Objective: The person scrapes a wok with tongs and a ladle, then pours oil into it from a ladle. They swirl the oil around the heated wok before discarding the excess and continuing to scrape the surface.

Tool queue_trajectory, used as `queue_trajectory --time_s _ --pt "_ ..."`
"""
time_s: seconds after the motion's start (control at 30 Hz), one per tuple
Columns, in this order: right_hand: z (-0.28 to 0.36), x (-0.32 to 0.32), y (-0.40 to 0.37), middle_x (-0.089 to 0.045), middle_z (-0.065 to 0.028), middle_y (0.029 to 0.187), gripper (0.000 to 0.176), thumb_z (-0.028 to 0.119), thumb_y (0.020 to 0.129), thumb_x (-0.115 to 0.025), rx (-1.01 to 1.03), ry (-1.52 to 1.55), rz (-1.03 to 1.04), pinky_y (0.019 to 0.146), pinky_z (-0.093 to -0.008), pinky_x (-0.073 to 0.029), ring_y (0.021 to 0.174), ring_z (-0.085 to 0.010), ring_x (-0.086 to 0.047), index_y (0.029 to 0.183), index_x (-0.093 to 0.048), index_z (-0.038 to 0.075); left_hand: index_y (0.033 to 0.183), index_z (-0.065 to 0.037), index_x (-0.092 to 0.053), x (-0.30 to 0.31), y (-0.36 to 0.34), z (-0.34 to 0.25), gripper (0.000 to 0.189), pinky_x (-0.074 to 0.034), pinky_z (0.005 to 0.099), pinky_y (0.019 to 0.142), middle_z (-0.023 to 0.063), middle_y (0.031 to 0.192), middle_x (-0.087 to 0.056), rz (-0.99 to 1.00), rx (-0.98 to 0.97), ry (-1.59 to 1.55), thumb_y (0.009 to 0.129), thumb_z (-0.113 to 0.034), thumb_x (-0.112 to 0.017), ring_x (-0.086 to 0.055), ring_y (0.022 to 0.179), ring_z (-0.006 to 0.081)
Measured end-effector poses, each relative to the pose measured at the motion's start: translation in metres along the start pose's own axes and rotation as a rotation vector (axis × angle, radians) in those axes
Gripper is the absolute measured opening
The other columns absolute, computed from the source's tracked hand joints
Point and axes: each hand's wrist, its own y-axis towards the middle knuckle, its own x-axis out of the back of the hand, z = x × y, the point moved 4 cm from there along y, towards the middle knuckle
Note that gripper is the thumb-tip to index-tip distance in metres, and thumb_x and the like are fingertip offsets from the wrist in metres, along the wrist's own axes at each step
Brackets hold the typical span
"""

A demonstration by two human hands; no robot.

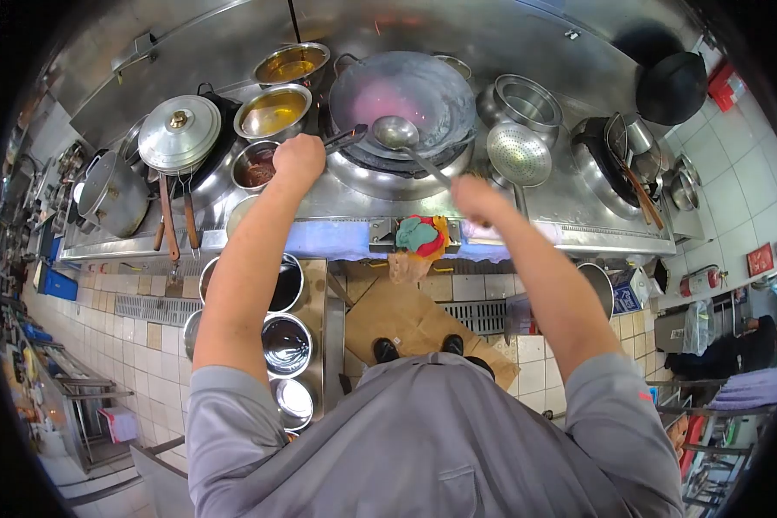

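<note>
Steel wok (423,91): left hand (298,160) fisted around its handle (345,136), right hand (475,198) clasping the ladle (394,132) inside.

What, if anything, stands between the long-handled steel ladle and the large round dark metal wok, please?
Nothing visible does. The right hand holds the long-handled steel ladle with its bowl over the near side of the large round dark metal wok; the left hand grips the wok's handle.

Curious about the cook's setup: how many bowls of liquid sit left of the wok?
3. The far golden bowl sits rearmost, the near golden bowl before it, the reddish-brown bowl beside the left hand. The left forearm may hide another.
</note>
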Motion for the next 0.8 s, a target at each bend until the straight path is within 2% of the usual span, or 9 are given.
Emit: queue_trajectory --time_s 0.03,0.13,0.23,0.27,0.37,0.47,0.57,0.63,0.8 --pt "0.007 0.023 -0.007 -0.060 -0.0202 0.069 0.021 0.010 0.082 -0.040 0.018 0.032 0.110 0.041 -0.0393 -0.046 0.052 -0.0260 -0.060 0.092 -0.053 -0.004 0.088 -0.003 -0.064 -0.002 -0.001 -0.001 0.024 -0.050 0.0395 0.074 0.0176 0.090 -0.063 0.003 -0.004 0.000 0.076 -0.023 -0.060 -0.062 0.086 0.0318" --pt "0.021 0.058 -0.033 -0.057 -0.0147 0.062 0.019 0.018 0.087 -0.040 -0.099 0.433 0.033 0.040 -0.0375 -0.045 0.045 -0.0229 -0.056 0.096 -0.049 0.004 0.089 -0.004 -0.064 0.000 0.004 -0.004 0.021 -0.050 0.0399 0.073 0.0177 0.090 -0.063 0.000 -0.014 -0.016 0.076 -0.019 -0.057 -0.062 0.086 0.0318" --pt "0.014 0.021 -0.012 -0.059 -0.0191 0.068 0.019 0.016 0.086 -0.040 -0.107 0.110 -0.205 0.042 -0.0395 -0.045 0.051 -0.0284 -0.059 0.095 -0.049 0.003 0.088 -0.004 -0.065 -0.002 0.000 -0.002 0.020 -0.050 0.0401 0.072 0.0176 0.089 -0.063 0.005 -0.016 -0.018 0.077 -0.017 -0.054 -0.062 0.085 0.0320" --pt "0.018 0.001 -0.009 -0.060 -0.0223 0.073 0.020 0.015 0.086 -0.040 0.079 -0.186 -0.138 0.045 -0.0411 -0.045 0.057 -0.0327 -0.060 0.099 -0.049 0.003 0.088 -0.004 -0.065 -0.002 0.000 -0.001 0.020 -0.050 0.0401 0.072 0.0176 0.089 -0.063 -0.010 -0.024 -0.021 0.077 -0.017 -0.054 -0.062 0.085 0.0321" --pt "0.022 0.002 -0.027 -0.060 -0.0166 0.066 0.023 0.007 0.081 -0.041 -0.066 -0.018 -0.046 0.048 -0.0402 -0.048 0.055 -0.0277 -0.061 0.101 -0.050 -0.001 0.086 -0.004 -0.065 0.004 0.000 -0.009 0.020 -0.050 0.0402 0.072 0.0178 0.089 -0.063 -0.036 -0.049 -0.002 0.077 -0.017 -0.053 -0.062 0.084 0.0324" --pt "0.011 0.053 -0.036 -0.060 -0.0158 0.068 0.026 0.019 0.085 -0.042 -0.168 0.305 -0.002 0.046 -0.0423 -0.047 0.053 -0.0258 -0.060 0.101 -0.051 0.001 0.085 -0.003 -0.065 0.001 -0.004 -0.012 0.020 -0.050 0.0403 0.071 0.0184 0.088 -0.063 -0.035 -0.053 -0.004 0.077 -0.016 -0.051 -0.062 0.083 0.0324" --pt "0.013 0.073 -0.036 -0.060 -0.0181 0.071 0.025 0.020 0.087 -0.039 -0.027 0.092 -0.125 0.051 -0.0439 -0.048 0.057 -0.0319 -0.060 0.099 -0.049 0.000 0.085 -0.002 -0.065 -0.016 -0.004 -0.016 0.021 -0.050 0.0405 0.072 0.0192 0.087 -0.063 -0.021 -0.033 -0.041 0.077 -0.015 -0.050 -0.062 0.084 0.0321" --pt "0.008 0.079 -0.028 -0.061 -0.0212 0.080 0.021 0.017 0.086 -0.040 0.185 -0.102 -0.567 0.061 -0.0450 -0.049 0.068 -0.0371 -0.061 0.096 -0.049 0.001 0.086 -0.002 -0.065 -0.022 -0.005 -0.013 0.022 -0.051 0.0405 0.072 0.0195 0.086 -0.063 0.004 0.002 -0.050 0.077 -0.015 -0.049 -0.062 0.084 0.0320" --pt "0.000 0.048 -0.038 -0.059 -0.0250 0.091 0.027 0.015 0.084 -0.042 -0.016 -0.093 -0.337 0.070 -0.0446 -0.049 0.081 -0.0359 -0.060 0.105 -0.050 0.001 0.086 -0.002 -0.065 -0.022 -0.001 -0.019 0.022 -0.051 0.0404 0.072 0.0192 0.087 -0.063 -0.003 0.026 -0.042 0.077 -0.016 -0.051 -0.063 0.083 0.0319"
